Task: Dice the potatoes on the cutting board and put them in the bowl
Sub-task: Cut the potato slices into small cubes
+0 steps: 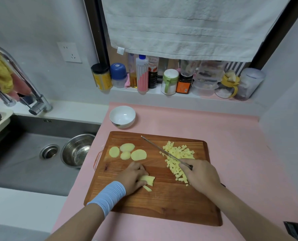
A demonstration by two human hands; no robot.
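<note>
A wooden cutting board (162, 202) lies on the pink counter. Several round potato slices (138, 154) lie at its far left. A heap of diced potato (177, 159) covers its right side. My left hand (133, 176), with a blue wristband, holds a stack of potato strips (149, 180) down on the board; one loose strip (147, 188) lies beside it. My right hand (200, 176) grips a knife (158, 149) whose blade points up and left, raised over the diced heap. A white bowl (122, 116) stands empty behind the board.
A sink (23, 162) lies to the left with a steel bowl (76, 151) in it and a tap (35, 100) above. Bottles and jars (170, 80) line the sill behind. A white towel (188, 26) hangs over them.
</note>
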